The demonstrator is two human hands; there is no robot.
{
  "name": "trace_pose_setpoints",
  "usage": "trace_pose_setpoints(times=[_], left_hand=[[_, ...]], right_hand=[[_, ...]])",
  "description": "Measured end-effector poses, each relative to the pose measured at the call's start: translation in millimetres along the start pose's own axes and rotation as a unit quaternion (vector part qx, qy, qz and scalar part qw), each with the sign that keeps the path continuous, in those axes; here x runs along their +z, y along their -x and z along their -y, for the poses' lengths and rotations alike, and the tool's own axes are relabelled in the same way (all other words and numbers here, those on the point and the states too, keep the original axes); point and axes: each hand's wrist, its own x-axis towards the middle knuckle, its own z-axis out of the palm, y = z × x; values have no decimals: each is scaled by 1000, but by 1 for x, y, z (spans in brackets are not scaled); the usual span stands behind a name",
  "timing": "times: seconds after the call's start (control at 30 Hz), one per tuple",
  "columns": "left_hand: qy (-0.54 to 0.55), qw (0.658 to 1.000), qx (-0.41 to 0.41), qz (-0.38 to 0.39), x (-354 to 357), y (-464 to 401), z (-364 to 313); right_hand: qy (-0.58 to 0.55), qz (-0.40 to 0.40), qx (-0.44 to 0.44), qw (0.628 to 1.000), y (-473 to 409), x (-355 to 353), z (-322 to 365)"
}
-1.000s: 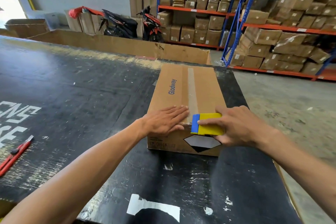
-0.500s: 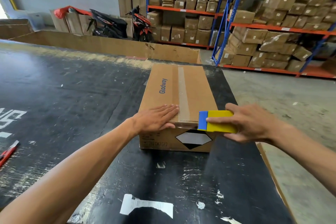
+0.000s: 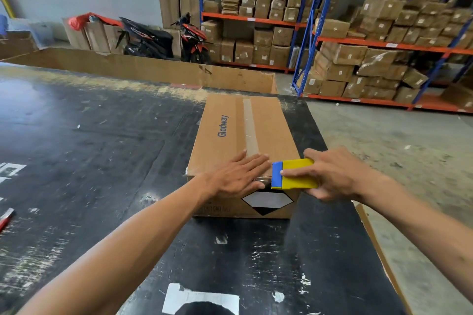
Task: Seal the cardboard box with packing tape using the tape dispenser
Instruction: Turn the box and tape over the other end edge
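Observation:
A brown cardboard box (image 3: 271,133) marked "Glodway" lies on the black table (image 3: 102,161). A strip of clear tape (image 3: 249,128) runs along its top seam toward me. My left hand (image 3: 240,174) lies flat, fingers spread, on the box's near top edge, over the tape's end. My right hand (image 3: 337,174) grips a yellow and blue tape dispenser (image 3: 294,174) just off the box's near right corner, its blue end pointing at my left fingertips. A short stretch of tape seems to bridge from the dispenser to the box edge.
A red cutter (image 3: 5,217) lies at the table's left edge. A white label (image 3: 202,300) sticks on the table near me. The table's right edge (image 3: 378,250) drops to the concrete floor. Racks of cartons (image 3: 371,33) and two motorbikes (image 3: 163,38) stand behind.
The dispenser has come off the box top and moved right and slightly down past the near edge. My left hand has slid right over the tape's end.

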Motion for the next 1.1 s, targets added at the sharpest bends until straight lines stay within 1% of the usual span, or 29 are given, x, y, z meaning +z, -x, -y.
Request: trace_pose_setpoints(times=[0.2,0.37,0.57,0.7,0.73,0.87,0.97,1.1], left_hand=[[-1,1000,-1,15,-1,1,3],[-6,1000,1,8,1,1,4],[1,1000,-5,-4,-3,3,0],[-41,996,-5,-78,-14,-22,-19],[-43,996,-3,-79,-14,-29,-24],[-31,999,11,-34,5,-42,-32],[-32,999,20,-28,8,-43,-27],[-28,999,27,-23,7,-43,-23]], right_hand=[[-25,-8,-1,1000,14,3,-2],[-48,-23,18,998,49,-4,-28],[-50,-5,18,999,46,10,-36],[-29,-5,17,999,47,11,-39],[-30,-4,17,999,47,11,-39],[-32,-9,22,999,48,16,-38],[-48,-20,35,998,56,23,-38],[-53,-23,28,998,72,27,-44]])
